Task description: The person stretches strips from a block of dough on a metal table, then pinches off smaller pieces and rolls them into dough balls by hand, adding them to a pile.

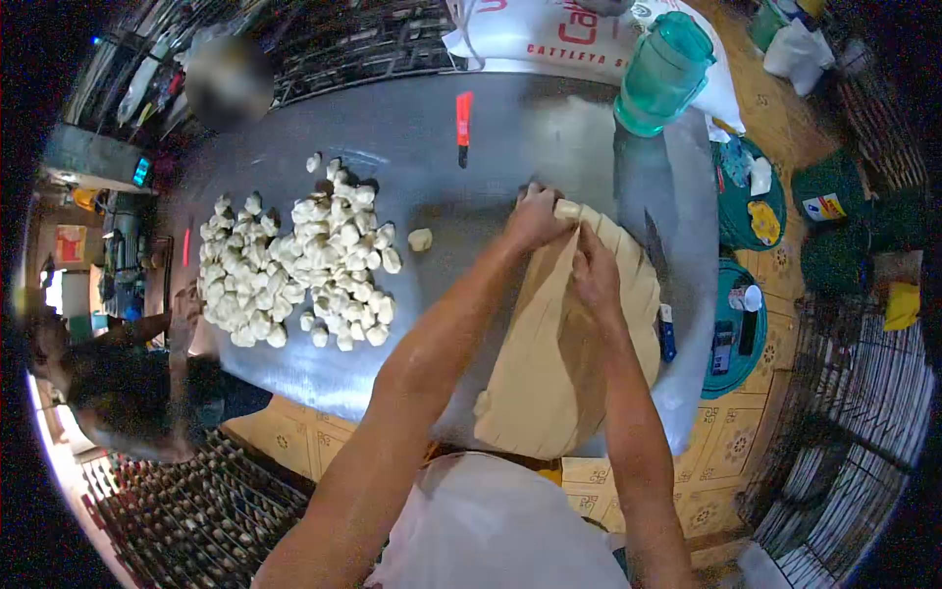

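Observation:
A large slab of pale dough (535, 368), scored with cut lines into strips, lies on the metal table in front of me. At its far end my left hand (536, 218) is closed round the tip of a dough strip. My right hand (596, 273) is closed on the dough just nearer and to the right; its fingertips are partly hidden. A single dough piece (420, 240) sits left of my left hand. Farther left spreads a big heap of small dough pieces (339, 236). Right of the slab lies a knife with a blue handle (667, 334).
A red-handled tool (463, 128) lies on the metal table (412, 108). A green pitcher (662, 77) and a printed white sack (549, 44) stand at the back. Round green lids (721, 378) hold phones and small items on the right. Another person (128, 383) is at the left edge.

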Demonstrator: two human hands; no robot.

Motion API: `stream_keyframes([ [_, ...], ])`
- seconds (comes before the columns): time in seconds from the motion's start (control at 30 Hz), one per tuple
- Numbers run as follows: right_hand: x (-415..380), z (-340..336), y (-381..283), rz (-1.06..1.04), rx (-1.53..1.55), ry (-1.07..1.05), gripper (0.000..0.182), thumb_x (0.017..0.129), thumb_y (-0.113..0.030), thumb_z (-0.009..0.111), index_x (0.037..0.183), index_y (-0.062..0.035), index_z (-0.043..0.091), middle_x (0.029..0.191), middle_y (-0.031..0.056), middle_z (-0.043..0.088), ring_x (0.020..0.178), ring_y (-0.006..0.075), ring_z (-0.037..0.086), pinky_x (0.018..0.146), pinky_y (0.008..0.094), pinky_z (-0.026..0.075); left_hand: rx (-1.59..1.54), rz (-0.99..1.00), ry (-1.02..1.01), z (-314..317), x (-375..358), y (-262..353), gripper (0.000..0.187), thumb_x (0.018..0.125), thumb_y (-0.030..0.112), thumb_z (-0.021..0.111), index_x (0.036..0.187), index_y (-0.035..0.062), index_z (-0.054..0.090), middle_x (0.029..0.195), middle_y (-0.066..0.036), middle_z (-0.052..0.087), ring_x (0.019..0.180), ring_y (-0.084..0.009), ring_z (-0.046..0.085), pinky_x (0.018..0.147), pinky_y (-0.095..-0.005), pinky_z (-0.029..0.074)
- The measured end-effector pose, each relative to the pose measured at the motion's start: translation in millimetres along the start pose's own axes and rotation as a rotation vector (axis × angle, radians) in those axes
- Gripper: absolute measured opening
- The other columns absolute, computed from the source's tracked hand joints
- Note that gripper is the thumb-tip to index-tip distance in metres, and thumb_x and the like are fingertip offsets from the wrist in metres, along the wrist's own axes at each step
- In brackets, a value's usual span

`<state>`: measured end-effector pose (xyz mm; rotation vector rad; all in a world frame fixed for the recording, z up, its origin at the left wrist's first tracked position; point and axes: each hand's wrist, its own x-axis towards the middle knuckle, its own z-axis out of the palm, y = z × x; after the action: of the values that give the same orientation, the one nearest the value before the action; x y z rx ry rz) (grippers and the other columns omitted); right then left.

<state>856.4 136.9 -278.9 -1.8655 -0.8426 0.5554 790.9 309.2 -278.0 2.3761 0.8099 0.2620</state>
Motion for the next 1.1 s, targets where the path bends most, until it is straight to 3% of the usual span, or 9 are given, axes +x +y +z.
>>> stream_keyframes([
  [0.23, 6, 9, 9, -0.176, -0.226, 0.032, 0.060, 0.091, -0.006, 0.059, 0.150, -0.0052, 0.047, 0.129, 0.0209, 0.063, 0.118, 0.0321, 0.062, 0.102, 0.0369, 0.047, -0.404, -0.049, 0.026, -11, -39, -10, 0.050, 0.075, 0.036, 0.083, 0.107, 0.0024, 0.062, 0.090, -0.016, 0.066, 0.084, -0.0273, 0.064, 0.078, -0.0407, 0.052],
  [0.37, -19, 7, -33, 0.126, -0.301, -0.122, 0.059, 0.088, -0.003, 0.061, 0.146, -0.0045, 0.050, 0.130, 0.0206, 0.063, 0.125, 0.0355, 0.059, 0.104, 0.0397, 0.047, -0.585, -0.161, 0.127, -29, -137, -25, 0.042, 0.077, 0.033, 0.081, 0.092, 0.0013, 0.058, 0.077, -0.011, 0.061, 0.075, -0.0147, 0.055, 0.070, -0.0357, 0.049],
  [0.43, -51, 21, -37, -0.337, -0.604, 0.018, 0.054, 0.086, -0.001, 0.062, 0.139, -0.0034, 0.054, 0.119, 0.0181, 0.064, 0.114, 0.0351, 0.061, 0.094, 0.0416, 0.051, -0.634, -0.244, -0.055, -80, -212, -19, 0.036, 0.078, 0.028, 0.080, 0.089, 0.0021, 0.058, 0.076, -0.007, 0.059, 0.075, -0.0125, 0.054, 0.067, -0.0347, 0.048],
  [0.47, -72, 28, -40, -0.563, -0.754, 0.080, 0.051, 0.085, 0.001, 0.062, 0.136, -0.0028, 0.056, 0.114, 0.0169, 0.065, 0.109, 0.0349, 0.062, 0.090, 0.0426, 0.053, -0.757, -0.271, -0.078, -93, -254, -27, 0.033, 0.080, 0.022, 0.080, 0.092, 0.0012, 0.057, 0.080, -0.006, 0.060, 0.080, -0.0135, 0.059, 0.067, -0.0330, 0.052],
  [0.67, -257, 136, -121, -0.604, -0.622, -0.313, 0.024, 0.082, -0.008, 0.073, 0.104, -0.0043, 0.066, 0.117, 0.0172, 0.063, 0.105, 0.0300, 0.063, 0.090, 0.0437, 0.047, -1.317, -0.579, 0.121, -198, -480, -154, 0.055, 0.089, 0.015, 0.076, 0.131, 0.0013, 0.044, 0.121, -0.016, 0.052, 0.103, -0.0254, 0.063, 0.081, -0.0415, 0.063],
  [0.73, -277, 155, -148, -0.675, -0.552, -0.272, 0.022, 0.082, -0.010, 0.074, 0.101, -0.0044, 0.065, 0.115, 0.0173, 0.063, 0.103, 0.0306, 0.062, 0.089, 0.0443, 0.047, -1.246, -0.626, 0.254, -200, -518, -197, 0.057, 0.087, 0.016, 0.077, 0.133, 0.0020, 0.045, 0.125, -0.018, 0.052, 0.108, -0.0291, 0.061, 0.084, -0.0456, 0.061],
  [0.83, -286, 161, -157, -0.829, -0.400, -0.191, 0.021, 0.082, -0.015, 0.076, 0.096, -0.0046, 0.065, 0.111, 0.0175, 0.063, 0.100, 0.0318, 0.061, 0.088, 0.0455, 0.047, 0.236, -0.168, 0.397, -205, -544, -215, 0.057, 0.090, 0.029, 0.073, 0.134, 0.0017, 0.052, 0.126, -0.023, 0.059, 0.119, -0.0411, 0.055, 0.098, -0.0558, 0.047],
  [0.9, -279, 136, -124, -0.203, -0.810, -0.154, 0.025, 0.084, -0.020, 0.074, 0.102, -0.0036, 0.067, 0.114, 0.0186, 0.063, 0.103, 0.0338, 0.060, 0.091, 0.0462, 0.047, 0.230, -0.115, 0.274, -178, -544, -214, 0.061, 0.087, 0.034, 0.074, 0.134, 0.0019, 0.054, 0.127, -0.024, 0.059, 0.121, -0.0441, 0.052, 0.103, -0.0578, 0.040],
  [1.1, -268, 105, -98, -0.254, -1.070, -0.176, 0.038, 0.081, -0.033, 0.069, 0.101, -0.0011, 0.065, 0.110, 0.0224, 0.060, 0.101, 0.0412, 0.058, 0.084, 0.0513, 0.049, 0.331, -0.171, 0.217, -142, -509, -175, 0.065, 0.081, 0.058, 0.073, 0.122, 0.0076, 0.065, 0.125, -0.019, 0.061, 0.120, -0.0417, 0.053, 0.105, -0.0548, 0.039],
])
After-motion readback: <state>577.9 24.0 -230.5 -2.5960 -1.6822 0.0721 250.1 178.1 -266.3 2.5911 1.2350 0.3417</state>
